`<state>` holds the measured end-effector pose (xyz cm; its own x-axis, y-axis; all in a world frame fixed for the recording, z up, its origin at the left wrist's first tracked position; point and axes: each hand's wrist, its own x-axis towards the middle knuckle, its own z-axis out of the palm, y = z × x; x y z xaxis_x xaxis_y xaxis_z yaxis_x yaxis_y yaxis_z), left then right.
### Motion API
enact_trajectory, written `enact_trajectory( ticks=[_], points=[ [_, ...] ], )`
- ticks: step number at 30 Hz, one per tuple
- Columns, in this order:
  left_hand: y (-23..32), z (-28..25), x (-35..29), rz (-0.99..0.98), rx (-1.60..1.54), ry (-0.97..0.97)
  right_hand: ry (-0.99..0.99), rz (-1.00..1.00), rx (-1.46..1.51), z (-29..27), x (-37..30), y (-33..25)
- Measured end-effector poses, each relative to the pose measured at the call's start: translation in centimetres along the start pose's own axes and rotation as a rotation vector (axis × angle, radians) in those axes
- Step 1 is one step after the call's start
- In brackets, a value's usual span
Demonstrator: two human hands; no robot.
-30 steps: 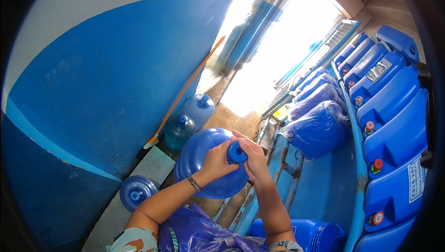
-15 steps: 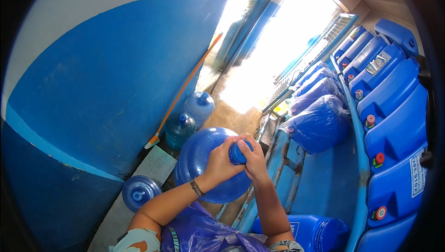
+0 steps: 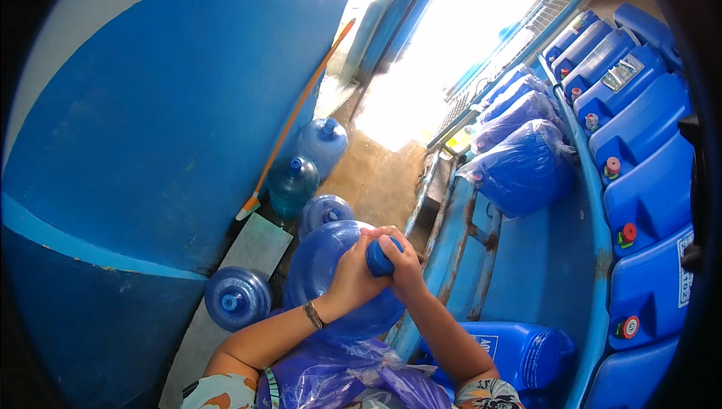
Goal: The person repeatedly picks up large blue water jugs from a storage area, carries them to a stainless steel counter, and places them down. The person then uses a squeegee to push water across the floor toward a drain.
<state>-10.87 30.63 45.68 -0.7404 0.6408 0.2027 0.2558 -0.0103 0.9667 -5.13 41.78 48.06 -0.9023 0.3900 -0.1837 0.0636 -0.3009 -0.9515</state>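
Left hand (image 3: 355, 270) and right hand (image 3: 406, 267), forearms (image 3: 263, 337) converging, both curled snugly round the blue cap (image 3: 379, 258) of a large jug (image 3: 320, 262) beneath the left one. Jug: translucent blue plastic, glossy, rounded. Compared with half a second earlier, a further round bottle (image 3: 326, 209) shows just beyond it.

I see short, pale fabric sleeves (image 3: 490, 394) patterned orange and black, and a slim, dark left wristband (image 3: 313, 314).

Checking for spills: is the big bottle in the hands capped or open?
Apparently capped: a blue cap tops the big bottle, between the left hand and right hand. Whether it is tight, I cannot tell.
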Motion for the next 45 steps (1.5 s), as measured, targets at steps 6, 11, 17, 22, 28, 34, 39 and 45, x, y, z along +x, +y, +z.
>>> enact_trajectory(
  ticks=[6,11,17,22,28,34,39,45],
  points=[
    [-0.4,-0.1,-2.1,0.125,-0.193,0.012,-0.024,-0.012,0.129,0.5,-1.5,0.5],
    [-0.4,1.0,-3.4,-0.009,-0.140,0.199,0.010,0.013,0.068,1.3,-1.8,1.0],
    [-0.9,1.4,-3.0,-0.099,-0.211,0.217,0.045,0.019,-0.103,0.9,-1.4,1.7],
    [-1.3,0.8,-1.8,-0.052,-0.360,0.193,-0.184,-0.166,-0.083,-0.7,-1.2,2.6],
    [-4.2,-0.8,-0.4,-0.314,-0.703,-0.006,-0.111,-0.220,-0.508,-0.8,-0.5,3.1],
    [-19.7,-13.7,-3.4,-0.125,0.510,0.161,0.028,-0.260,-0.495,-0.6,1.5,1.8],
    [-31.2,-18.0,-19.1,-1.296,0.787,-0.299,0.238,-0.417,-0.520,-3.2,3.2,-0.7],
    [-32.4,-16.5,-19.7,-1.036,0.873,-0.009,0.545,-0.538,-0.379,-7.7,4.6,-2.8]
  ],
)
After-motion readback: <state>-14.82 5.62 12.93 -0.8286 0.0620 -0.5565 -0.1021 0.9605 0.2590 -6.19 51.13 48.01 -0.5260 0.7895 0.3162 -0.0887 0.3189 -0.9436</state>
